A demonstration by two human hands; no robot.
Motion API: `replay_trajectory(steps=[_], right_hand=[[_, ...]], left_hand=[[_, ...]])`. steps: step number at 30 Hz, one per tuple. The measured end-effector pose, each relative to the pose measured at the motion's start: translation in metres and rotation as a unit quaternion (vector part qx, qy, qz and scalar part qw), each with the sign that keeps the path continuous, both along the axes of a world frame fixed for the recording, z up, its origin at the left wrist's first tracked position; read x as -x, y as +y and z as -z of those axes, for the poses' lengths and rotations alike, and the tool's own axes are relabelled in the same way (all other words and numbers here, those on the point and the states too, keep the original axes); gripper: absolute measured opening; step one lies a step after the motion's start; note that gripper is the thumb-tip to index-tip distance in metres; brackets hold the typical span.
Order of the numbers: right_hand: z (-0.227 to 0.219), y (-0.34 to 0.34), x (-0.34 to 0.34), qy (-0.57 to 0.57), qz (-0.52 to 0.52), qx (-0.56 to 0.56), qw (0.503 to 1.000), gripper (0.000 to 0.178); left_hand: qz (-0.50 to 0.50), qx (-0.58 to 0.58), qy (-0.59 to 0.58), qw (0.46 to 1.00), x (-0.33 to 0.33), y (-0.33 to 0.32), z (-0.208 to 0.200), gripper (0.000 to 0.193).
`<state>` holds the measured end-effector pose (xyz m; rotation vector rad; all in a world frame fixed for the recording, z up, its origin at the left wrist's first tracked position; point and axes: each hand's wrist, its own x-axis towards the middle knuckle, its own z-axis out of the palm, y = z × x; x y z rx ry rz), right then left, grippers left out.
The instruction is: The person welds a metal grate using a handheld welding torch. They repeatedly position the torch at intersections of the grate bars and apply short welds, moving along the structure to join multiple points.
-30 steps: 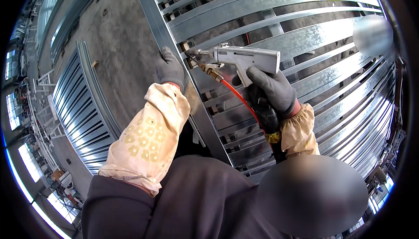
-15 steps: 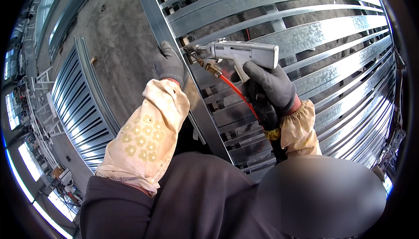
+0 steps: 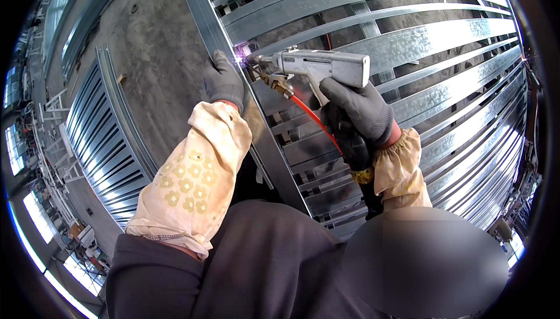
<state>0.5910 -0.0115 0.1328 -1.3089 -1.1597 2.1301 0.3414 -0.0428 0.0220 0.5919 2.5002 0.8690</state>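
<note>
The dark-grey-gloved right hand [image 3: 360, 112] has its fingers wrapped round the grip of a silver metal pistol-shaped gun [image 3: 338, 67], its nozzle at a violet spark [image 3: 240, 52] beside a long grey steel beam [image 3: 204, 13]. The grey-gloved left hand [image 3: 226, 83] touches that beam; its finger spread I cannot tell. Farther left lies a slatted metal panel [image 3: 111, 144].

Concrete floor [image 3: 166, 33] lies right of a slatted metal panel [image 3: 105, 150]; a tan block [image 3: 122, 78] sits near its right edge, metal rails [image 3: 81, 26] beyond its far end, white stands [image 3: 56, 102] to its left.
</note>
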Motion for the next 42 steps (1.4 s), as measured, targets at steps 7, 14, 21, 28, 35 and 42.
replay_trajectory(steps=[7, 14, 21, 28, 35, 42], right_hand=[[-0.004, -0.002, 0.002, 0.000, 0.018, 0.031, 0.999, 0.032], [-0.001, -0.001, -0.003, -0.010, -0.014, 0.040, 0.999, 0.040], [-0.004, -0.004, -0.003, -0.004, -0.004, 0.045, 0.999, 0.041], [-0.008, -0.007, -0.003, -0.004, 0.003, 0.058, 0.998, 0.040], [-0.009, -0.010, -0.004, 0.003, 0.002, 0.044, 0.999, 0.039], [-0.011, -0.011, -0.005, -0.001, -0.002, 0.056, 0.998, 0.040]], left_hand=[[0.010, -0.018, 0.006, 1.000, 0.001, 0.001, 0.002, 0.054], [0.014, -0.022, 0.009, 1.000, 0.000, 0.001, 0.000, 0.053], [0.018, -0.025, 0.019, 0.999, 0.000, 0.001, 0.000, 0.054], [0.022, -0.023, 0.012, 0.999, 0.003, 0.001, 0.003, 0.056], [0.026, -0.061, 0.018, 0.998, 0.004, 0.000, 0.008, 0.057], [0.029, -0.066, 0.015, 0.997, 0.002, 0.000, 0.003, 0.056]])
